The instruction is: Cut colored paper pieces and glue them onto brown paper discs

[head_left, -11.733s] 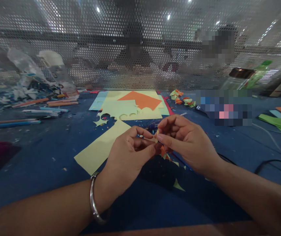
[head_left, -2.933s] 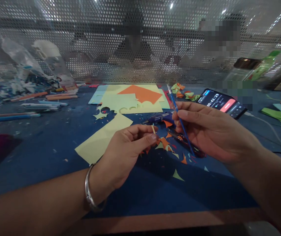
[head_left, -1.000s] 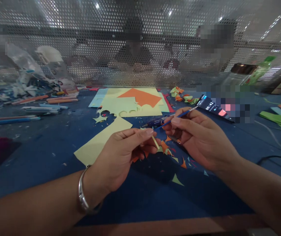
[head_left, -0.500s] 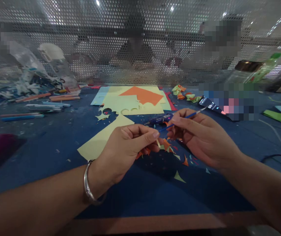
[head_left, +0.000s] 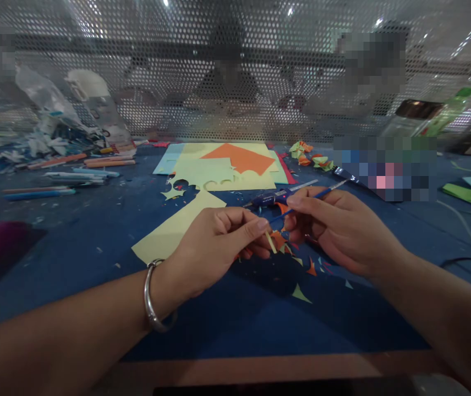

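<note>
My left hand (head_left: pixel 223 242) pinches a thin pale-yellow paper strip (head_left: pixel 270 242) between thumb and forefinger, just above the blue table. A silver bangle (head_left: pixel 153 297) circles that wrist. My right hand (head_left: pixel 338 228) is closed on a thin blue stick (head_left: pixel 322 193), whose near tip meets the strip at my left fingertips. Orange and green paper scraps (head_left: pixel 297 264) lie on the table under both hands. A pale-yellow sheet (head_left: pixel 169 234) lies flat just left of my left hand.
A stack of coloured sheets (head_left: pixel 235 165) lies ahead, with a dark blue tool (head_left: pixel 270 199) in front of it. Pens (head_left: pixel 54 184) and clutter sit at the far left. Folded paper pieces (head_left: pixel 312 157), a cable (head_left: pixel 462 225) and green sheets (head_left: pixel 470 195) are right. A perforated screen (head_left: pixel 235 71) stands behind.
The blue stick in my right hand has swung down from upright to nearly level, and its tip has come to the strip in my left hand. Both hands have stayed close together.
</note>
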A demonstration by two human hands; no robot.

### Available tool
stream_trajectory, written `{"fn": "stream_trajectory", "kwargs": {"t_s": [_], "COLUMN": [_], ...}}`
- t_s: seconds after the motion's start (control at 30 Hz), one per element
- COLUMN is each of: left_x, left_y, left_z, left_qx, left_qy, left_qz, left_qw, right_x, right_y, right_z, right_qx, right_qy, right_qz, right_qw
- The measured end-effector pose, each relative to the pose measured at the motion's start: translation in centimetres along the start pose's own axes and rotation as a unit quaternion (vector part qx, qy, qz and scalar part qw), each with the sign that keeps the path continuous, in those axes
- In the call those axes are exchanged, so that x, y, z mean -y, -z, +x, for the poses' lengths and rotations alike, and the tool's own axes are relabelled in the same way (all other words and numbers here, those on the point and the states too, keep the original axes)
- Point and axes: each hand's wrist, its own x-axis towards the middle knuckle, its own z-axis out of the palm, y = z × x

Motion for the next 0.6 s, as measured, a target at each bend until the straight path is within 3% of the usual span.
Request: {"fn": "stream_trajectory", "kwargs": {"t_s": [0.3,0.6], "left_x": [0.41,0.06], "left_y": [0.64,0.61], "left_z": [0.26,0.19], "left_qx": [0.021,0.005], "left_qy": [0.011,0.038], "left_qz": [-0.019,-0.068], "left_qw": [1.000,0.997], "right_x": [0.29,0.65], "right_y": [0.02,0.21], "right_z": [-0.22,-0.47], "right_qx": [0.012,0.034], "right_qy": [-0.037,-0.038], "right_qz": [-0.028,-0.023], "right_qw": [0.999,0.998]}}
